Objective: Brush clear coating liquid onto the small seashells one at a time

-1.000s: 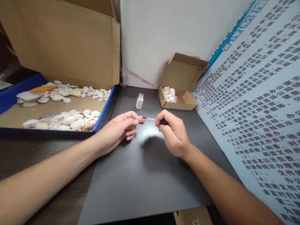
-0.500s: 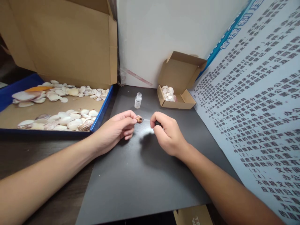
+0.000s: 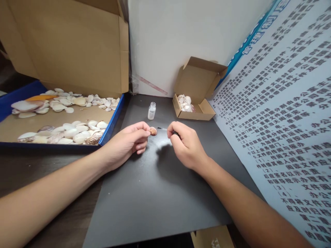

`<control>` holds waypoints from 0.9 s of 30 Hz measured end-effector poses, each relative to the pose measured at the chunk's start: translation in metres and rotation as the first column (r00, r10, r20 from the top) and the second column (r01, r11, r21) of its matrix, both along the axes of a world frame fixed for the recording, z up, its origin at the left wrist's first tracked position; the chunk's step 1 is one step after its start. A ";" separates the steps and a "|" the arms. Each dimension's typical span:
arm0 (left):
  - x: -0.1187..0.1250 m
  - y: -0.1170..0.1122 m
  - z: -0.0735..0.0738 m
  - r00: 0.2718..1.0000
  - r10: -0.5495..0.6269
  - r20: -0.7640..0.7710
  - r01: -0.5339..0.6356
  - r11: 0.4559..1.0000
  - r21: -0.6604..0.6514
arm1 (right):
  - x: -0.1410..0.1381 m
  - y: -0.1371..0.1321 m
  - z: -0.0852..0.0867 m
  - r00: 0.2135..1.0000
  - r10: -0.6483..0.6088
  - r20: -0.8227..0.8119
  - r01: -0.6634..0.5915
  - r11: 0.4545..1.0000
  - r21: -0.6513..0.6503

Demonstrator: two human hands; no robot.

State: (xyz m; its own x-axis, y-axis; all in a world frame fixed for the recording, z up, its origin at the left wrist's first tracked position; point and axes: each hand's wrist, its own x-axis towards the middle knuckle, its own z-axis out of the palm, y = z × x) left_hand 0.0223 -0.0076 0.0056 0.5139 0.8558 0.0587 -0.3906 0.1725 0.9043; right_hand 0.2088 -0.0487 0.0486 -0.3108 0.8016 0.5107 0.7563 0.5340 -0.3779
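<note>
My left hand (image 3: pixel 129 141) pinches a small brown speckled shell (image 3: pixel 153 131) between thumb and forefinger above the black mat (image 3: pixel 155 193). My right hand (image 3: pixel 184 144) is closed on a thin brush with a black cap (image 3: pixel 165 129); its tip sits just right of the shell, a small gap between them. A small open glass bottle (image 3: pixel 151 111) of clear liquid stands upright on the mat behind the hands.
A small open cardboard box (image 3: pixel 196 89) with several pale shells sits at the back right. At left, a blue-edged tray (image 3: pixel 113 119) holds many white shells, with a large cardboard flap (image 3: pixel 77 44) behind it. A printed poster (image 3: pixel 284 113) leans along the right side.
The brush tip touched the shell half a second ago and has now drawn back slightly to the right. The left hand keeps the shell in nearly the same place.
</note>
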 end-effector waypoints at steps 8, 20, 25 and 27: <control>0.000 0.000 0.000 1.000 0.004 -0.008 -0.004 1.000 0.005 | 0.001 0.000 0.000 0.996 0.008 0.089 -0.001 0.997 -0.078; 0.000 0.000 0.000 1.000 0.015 -0.007 -0.015 1.000 0.003 | 0.001 0.000 0.002 0.990 -0.039 0.139 0.054 0.993 -0.105; 0.000 0.000 0.001 1.000 0.010 -0.015 -0.010 1.000 -0.009 | 0.001 -0.002 0.001 0.994 0.111 0.025 -0.111 0.994 0.000; 0.001 0.000 0.001 1.000 0.008 -0.022 -0.008 1.000 -0.012 | 0.000 -0.003 0.001 0.991 0.130 0.032 -0.130 0.991 -0.010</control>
State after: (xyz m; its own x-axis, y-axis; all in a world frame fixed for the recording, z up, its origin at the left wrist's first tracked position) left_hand 0.0232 -0.0078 0.0070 0.5078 0.8607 0.0372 -0.3724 0.1804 0.9104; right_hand 0.2087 -0.0519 0.0492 -0.4291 0.7576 0.4919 0.6929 0.6254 -0.3588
